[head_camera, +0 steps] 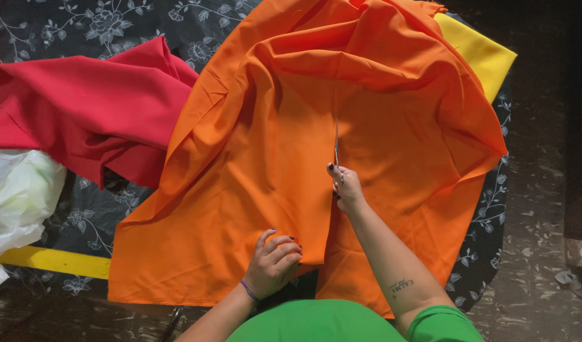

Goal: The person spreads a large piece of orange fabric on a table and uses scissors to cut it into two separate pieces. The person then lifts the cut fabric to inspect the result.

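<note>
A large orange cloth (pixel 259 152) lies spread over a table with a dark flowered cover (pixel 94 215). A straight cut runs up its middle from the near edge. My right hand (pixel 346 188) grips a pair of scissors (pixel 336 149) whose blades point away from me along the cut line. My left hand (pixel 275 261) presses flat on the orange cloth just left of the cut, near the front edge, fingers curled on the fabric.
A red cloth (pixel 88 107) is bunched at the left, a yellow cloth (pixel 478 54) peeks out at the far right, and a white plastic bag (pixel 15 196) sits at the left edge. A yellow strip (pixel 53 261) lies near the table's front left. Dark floor lies to the right.
</note>
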